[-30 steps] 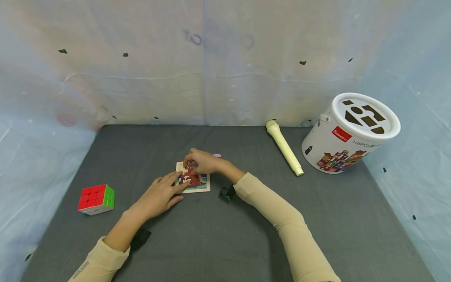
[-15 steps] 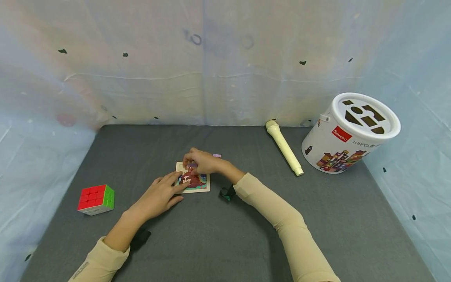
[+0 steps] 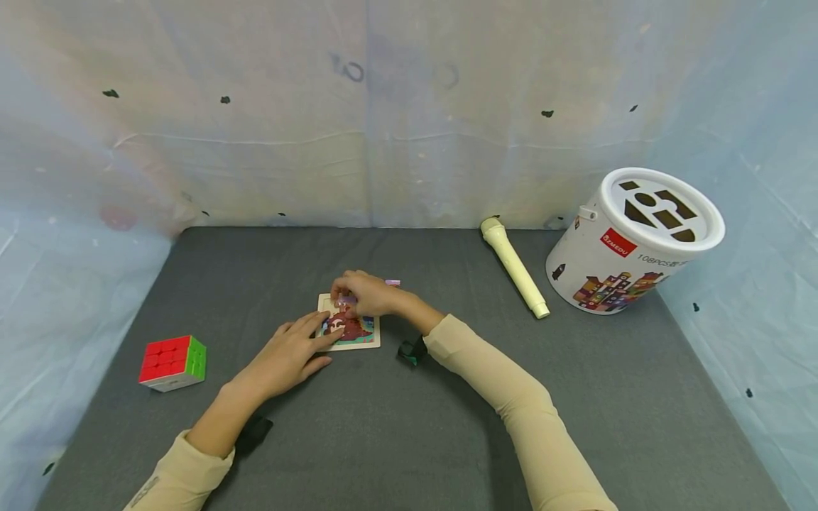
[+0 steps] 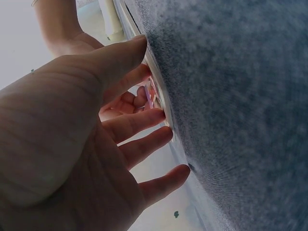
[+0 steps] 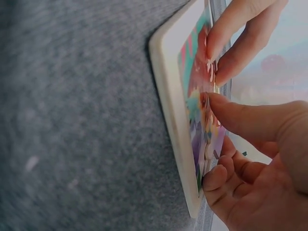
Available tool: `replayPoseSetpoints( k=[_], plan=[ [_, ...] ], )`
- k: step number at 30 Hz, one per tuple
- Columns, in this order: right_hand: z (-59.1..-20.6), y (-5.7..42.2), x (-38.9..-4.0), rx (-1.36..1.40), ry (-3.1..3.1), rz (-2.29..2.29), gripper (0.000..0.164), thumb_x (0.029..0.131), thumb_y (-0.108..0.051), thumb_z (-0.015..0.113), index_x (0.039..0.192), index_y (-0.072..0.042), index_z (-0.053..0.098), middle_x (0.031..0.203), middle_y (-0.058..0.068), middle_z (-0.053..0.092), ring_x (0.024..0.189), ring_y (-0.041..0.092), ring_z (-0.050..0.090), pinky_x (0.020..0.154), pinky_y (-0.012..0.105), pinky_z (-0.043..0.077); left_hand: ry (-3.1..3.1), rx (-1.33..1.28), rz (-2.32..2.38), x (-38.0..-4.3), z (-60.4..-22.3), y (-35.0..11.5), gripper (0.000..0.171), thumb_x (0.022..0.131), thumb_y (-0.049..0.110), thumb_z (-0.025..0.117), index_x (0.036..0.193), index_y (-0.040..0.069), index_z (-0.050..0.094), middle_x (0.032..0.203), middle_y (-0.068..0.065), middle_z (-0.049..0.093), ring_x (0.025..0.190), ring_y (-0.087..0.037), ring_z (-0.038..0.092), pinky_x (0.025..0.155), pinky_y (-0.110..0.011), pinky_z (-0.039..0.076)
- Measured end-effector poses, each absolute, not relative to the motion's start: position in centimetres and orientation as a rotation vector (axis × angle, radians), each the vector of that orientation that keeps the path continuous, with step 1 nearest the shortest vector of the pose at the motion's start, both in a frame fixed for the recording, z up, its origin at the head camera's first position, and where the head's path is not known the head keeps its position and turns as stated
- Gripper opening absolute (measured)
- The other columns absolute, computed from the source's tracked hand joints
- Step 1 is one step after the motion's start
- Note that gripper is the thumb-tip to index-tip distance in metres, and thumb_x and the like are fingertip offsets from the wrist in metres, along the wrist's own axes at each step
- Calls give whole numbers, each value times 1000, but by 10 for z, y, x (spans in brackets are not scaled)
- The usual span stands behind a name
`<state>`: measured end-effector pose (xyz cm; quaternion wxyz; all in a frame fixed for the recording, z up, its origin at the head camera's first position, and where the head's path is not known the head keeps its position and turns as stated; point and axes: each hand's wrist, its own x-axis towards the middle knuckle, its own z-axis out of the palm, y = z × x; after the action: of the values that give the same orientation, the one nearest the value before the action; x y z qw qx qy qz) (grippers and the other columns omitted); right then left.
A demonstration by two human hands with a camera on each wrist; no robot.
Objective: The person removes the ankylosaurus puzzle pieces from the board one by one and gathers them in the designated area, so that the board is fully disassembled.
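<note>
A small jigsaw puzzle [image 3: 348, 335] in a pale wooden frame lies on the dark table, its picture brown, teal and purple. My left hand [image 3: 290, 355] lies across its left side, fingers spread and fairly straight, with fingertips on the picture and frame. From the right, my right hand [image 3: 366, 292] reaches over the top of the puzzle with bent fingers. In the right wrist view, the thumb [image 5: 240, 115] and curled fingers pinch a purplish puzzle piece [image 5: 219, 139] at the picture's surface; the hand partly hides it. A pink-purple piece [image 3: 393, 283] lies just beyond the right hand.
A red, green and white puzzle cube [image 3: 172, 363] sits at the left. Behind to the right lies a cream toy microphone [image 3: 515, 267], beside a white bucket [image 3: 594, 270] with shape holes in its lid. Plastic sheeting [image 3: 358, 163] surrounds the grey table [image 3: 409, 440].
</note>
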<state>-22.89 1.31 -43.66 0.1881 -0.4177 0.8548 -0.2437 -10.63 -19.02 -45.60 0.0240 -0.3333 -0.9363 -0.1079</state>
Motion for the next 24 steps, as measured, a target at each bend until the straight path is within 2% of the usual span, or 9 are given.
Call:
replayPoseSetpoints(
  k=[4, 11, 24],
  plan=[
    [-437, 14, -229, -1158, 2419, -692, 27, 93, -12, 73, 119, -11, 66, 111, 4, 57, 98, 18, 47, 84, 28, 40, -2897, -1028, -342, -106, -455, -190, 50, 92, 29, 74, 138, 13, 62, 146, -26, 47, 133, -44, 45, 95, -66, 42],
    [-441, 15, -232, -1151, 2383, -796, 17, 99, -5, 62, 114, -9, 68, 110, 6, 59, 98, 17, 53, 86, 26, 44, -2907, -1020, -350, -105, -455, -189, 50, 92, 29, 74, 138, 13, 62, 146, -25, 47, 133, -44, 45, 95, -66, 42],
    [-442, 17, -235, -1108, 2279, -990, 23, 97, 11, 53, 111, 0, 68, 101, 10, 65, 82, 19, 56, 70, 23, 45, -2909, -1021, -341, -106, -455, -189, 50, 92, 30, 74, 138, 13, 63, 146, -25, 47, 134, -43, 44, 95, -66, 42]
  ],
)
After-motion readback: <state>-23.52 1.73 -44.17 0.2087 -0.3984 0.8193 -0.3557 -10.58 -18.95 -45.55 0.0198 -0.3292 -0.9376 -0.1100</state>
